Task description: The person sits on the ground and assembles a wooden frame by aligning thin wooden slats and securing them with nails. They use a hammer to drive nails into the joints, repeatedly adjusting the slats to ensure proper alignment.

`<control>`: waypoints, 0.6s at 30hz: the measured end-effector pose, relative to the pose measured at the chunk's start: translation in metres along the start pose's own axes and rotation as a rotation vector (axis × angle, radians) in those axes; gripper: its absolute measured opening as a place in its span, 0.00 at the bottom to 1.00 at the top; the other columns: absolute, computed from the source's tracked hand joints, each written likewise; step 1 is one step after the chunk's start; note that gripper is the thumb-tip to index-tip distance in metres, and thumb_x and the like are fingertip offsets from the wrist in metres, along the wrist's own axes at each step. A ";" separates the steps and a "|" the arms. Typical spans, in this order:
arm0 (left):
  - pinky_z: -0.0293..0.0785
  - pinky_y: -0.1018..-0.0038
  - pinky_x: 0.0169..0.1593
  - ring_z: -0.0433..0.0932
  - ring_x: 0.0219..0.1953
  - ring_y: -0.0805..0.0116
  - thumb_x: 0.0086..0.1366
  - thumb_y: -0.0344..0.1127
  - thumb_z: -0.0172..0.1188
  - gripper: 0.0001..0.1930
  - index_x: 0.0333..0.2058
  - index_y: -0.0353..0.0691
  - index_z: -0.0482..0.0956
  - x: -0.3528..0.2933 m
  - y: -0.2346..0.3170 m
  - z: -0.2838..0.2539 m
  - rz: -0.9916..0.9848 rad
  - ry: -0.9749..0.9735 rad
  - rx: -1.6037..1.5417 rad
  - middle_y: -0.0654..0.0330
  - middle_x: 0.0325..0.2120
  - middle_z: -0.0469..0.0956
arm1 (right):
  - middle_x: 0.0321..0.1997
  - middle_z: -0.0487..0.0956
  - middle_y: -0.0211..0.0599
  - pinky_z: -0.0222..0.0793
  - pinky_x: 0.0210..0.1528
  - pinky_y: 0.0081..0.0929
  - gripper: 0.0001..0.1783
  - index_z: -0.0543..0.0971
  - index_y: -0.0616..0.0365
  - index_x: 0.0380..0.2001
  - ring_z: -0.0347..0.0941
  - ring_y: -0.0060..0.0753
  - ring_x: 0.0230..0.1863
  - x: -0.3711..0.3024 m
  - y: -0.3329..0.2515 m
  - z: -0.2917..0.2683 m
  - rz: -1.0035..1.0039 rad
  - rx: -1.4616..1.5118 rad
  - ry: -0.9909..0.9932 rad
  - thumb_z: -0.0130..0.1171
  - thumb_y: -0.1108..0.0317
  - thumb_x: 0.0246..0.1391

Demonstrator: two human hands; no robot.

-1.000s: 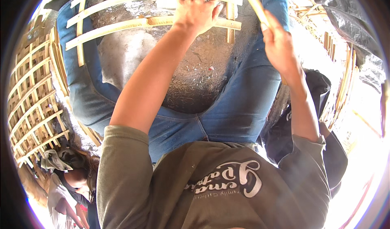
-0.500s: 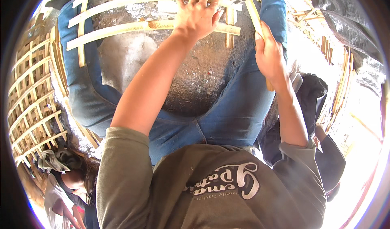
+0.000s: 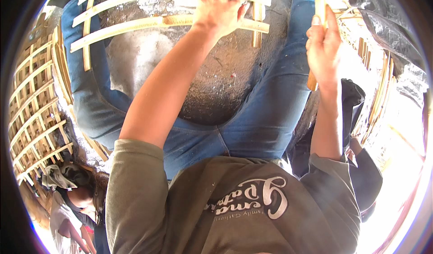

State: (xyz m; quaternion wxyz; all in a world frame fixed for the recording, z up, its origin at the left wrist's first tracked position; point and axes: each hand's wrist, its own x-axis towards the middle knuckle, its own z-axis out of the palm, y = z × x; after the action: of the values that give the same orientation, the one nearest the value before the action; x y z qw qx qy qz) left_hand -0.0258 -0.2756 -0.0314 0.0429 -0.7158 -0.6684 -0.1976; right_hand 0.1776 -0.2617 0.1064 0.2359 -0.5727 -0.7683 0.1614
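A frame of crossed pale bamboo slats (image 3: 112, 32) lies between my legs at the top of the view, running past the upper edge. My left hand (image 3: 217, 11) rests on it with fingers spread, pressing over the slats near their right-hand crossing. To the right, above my thigh, my right hand (image 3: 324, 51) is closed round the wooden handle of a hammer (image 3: 319, 1). The handle stands nearly upright in the picture, and the hammer's head is out of view past the top edge.
Under the slats is a worn dark grey surface (image 3: 212, 91) with pale patches. A finished-looking bamboo lattice (image 3: 34, 105) stands at the left. People sit close by at lower left (image 3: 74, 213) and at right, in black clothing (image 3: 354, 96). Dark plastic sheeting (image 3: 383, 24) hangs at upper right.
My right hand has lifted the hammer up and to the right, away from the slats; its head has left the view. My left hand stays on the slats, which have shifted slightly upward in view.
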 end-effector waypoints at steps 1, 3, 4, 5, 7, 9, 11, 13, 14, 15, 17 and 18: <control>0.38 0.30 0.69 0.51 0.72 0.39 0.73 0.53 0.43 0.29 0.68 0.49 0.63 0.003 -0.002 -0.001 0.002 0.007 0.003 0.50 0.69 0.58 | 0.27 0.77 0.37 0.68 0.24 0.25 0.23 0.66 0.54 0.65 0.72 0.26 0.21 0.003 -0.002 -0.005 0.020 0.137 0.000 0.49 0.63 0.70; 0.36 0.30 0.70 0.48 0.73 0.39 0.74 0.54 0.41 0.30 0.69 0.50 0.61 0.008 -0.001 -0.003 0.005 -0.015 0.020 0.51 0.70 0.57 | 0.22 0.67 0.22 0.53 0.15 0.12 0.26 0.61 0.52 0.70 0.56 0.07 0.15 0.008 -0.003 -0.014 0.055 0.414 -0.002 0.47 0.62 0.73; 0.36 0.30 0.70 0.48 0.73 0.40 0.74 0.54 0.40 0.30 0.70 0.50 0.60 0.008 -0.001 -0.002 0.003 -0.018 0.017 0.52 0.71 0.56 | 0.22 0.67 0.23 0.53 0.15 0.12 0.26 0.60 0.52 0.70 0.56 0.07 0.15 0.010 -0.002 -0.014 0.064 0.438 -0.019 0.46 0.62 0.73; 0.36 0.30 0.70 0.47 0.73 0.40 0.74 0.54 0.40 0.30 0.70 0.50 0.60 0.009 -0.002 -0.001 0.002 -0.022 0.015 0.52 0.71 0.56 | 0.22 0.67 0.23 0.53 0.14 0.12 0.26 0.60 0.52 0.70 0.56 0.07 0.15 0.012 -0.002 -0.014 0.072 0.463 -0.036 0.46 0.61 0.73; 0.35 0.30 0.70 0.46 0.74 0.40 0.74 0.55 0.39 0.30 0.70 0.50 0.59 0.009 -0.003 -0.002 0.003 -0.026 0.017 0.52 0.71 0.55 | 0.22 0.66 0.23 0.52 0.14 0.13 0.27 0.60 0.52 0.70 0.55 0.07 0.14 0.017 -0.006 -0.008 0.064 0.425 -0.057 0.47 0.59 0.73; 0.35 0.30 0.70 0.46 0.74 0.41 0.74 0.55 0.39 0.30 0.70 0.51 0.59 0.009 -0.002 -0.005 0.011 -0.025 0.024 0.53 0.72 0.55 | 0.21 0.67 0.23 0.56 0.16 0.13 0.22 0.66 0.52 0.65 0.59 0.08 0.16 0.019 -0.003 -0.006 0.178 0.462 -0.125 0.47 0.60 0.72; 0.35 0.30 0.70 0.46 0.74 0.40 0.74 0.56 0.38 0.31 0.70 0.51 0.59 0.009 -0.002 -0.005 0.004 -0.009 0.023 0.52 0.72 0.55 | 0.21 0.69 0.24 0.58 0.16 0.14 0.20 0.69 0.52 0.63 0.61 0.10 0.15 0.020 0.000 0.000 0.264 0.490 -0.189 0.46 0.59 0.72; 0.35 0.30 0.70 0.47 0.74 0.40 0.74 0.56 0.38 0.31 0.70 0.51 0.59 0.009 -0.001 -0.008 -0.003 -0.028 0.033 0.52 0.72 0.55 | 0.21 0.69 0.24 0.58 0.15 0.14 0.21 0.69 0.52 0.63 0.60 0.10 0.15 0.020 0.005 0.002 0.269 0.450 -0.269 0.46 0.59 0.72; 0.35 0.31 0.70 0.47 0.74 0.40 0.74 0.56 0.38 0.31 0.70 0.51 0.58 0.009 0.000 -0.010 -0.007 -0.055 0.044 0.52 0.72 0.55 | 0.21 0.68 0.23 0.57 0.15 0.14 0.21 0.68 0.52 0.63 0.60 0.10 0.15 0.021 0.008 0.002 0.273 0.430 -0.308 0.45 0.59 0.72; 0.36 0.31 0.71 0.46 0.74 0.40 0.74 0.56 0.38 0.31 0.70 0.51 0.58 0.010 0.000 -0.012 -0.011 -0.081 0.054 0.52 0.72 0.55 | 0.21 0.67 0.22 0.57 0.15 0.14 0.22 0.68 0.51 0.64 0.59 0.09 0.15 0.026 0.009 -0.001 0.338 0.473 -0.367 0.46 0.58 0.72; 0.37 0.30 0.70 0.48 0.73 0.41 0.75 0.56 0.38 0.30 0.70 0.51 0.59 0.010 -0.001 -0.009 -0.013 -0.050 0.030 0.53 0.72 0.55 | 0.21 0.66 0.22 0.56 0.15 0.13 0.23 0.67 0.51 0.65 0.59 0.09 0.15 0.030 0.006 0.000 0.360 0.461 -0.398 0.46 0.57 0.72; 0.37 0.30 0.70 0.48 0.73 0.41 0.75 0.56 0.38 0.30 0.70 0.50 0.59 0.010 -0.001 -0.007 -0.014 -0.033 0.018 0.53 0.72 0.55 | 0.20 0.66 0.21 0.56 0.15 0.13 0.23 0.67 0.51 0.65 0.58 0.09 0.15 0.032 0.006 0.001 0.370 0.455 -0.414 0.47 0.57 0.72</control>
State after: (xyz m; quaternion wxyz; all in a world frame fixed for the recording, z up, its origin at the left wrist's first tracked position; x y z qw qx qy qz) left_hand -0.0275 -0.2686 -0.0220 0.0369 -0.7138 -0.6759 -0.1797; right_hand 0.1744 -0.2290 0.1077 0.1636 -0.5903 -0.6274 0.4809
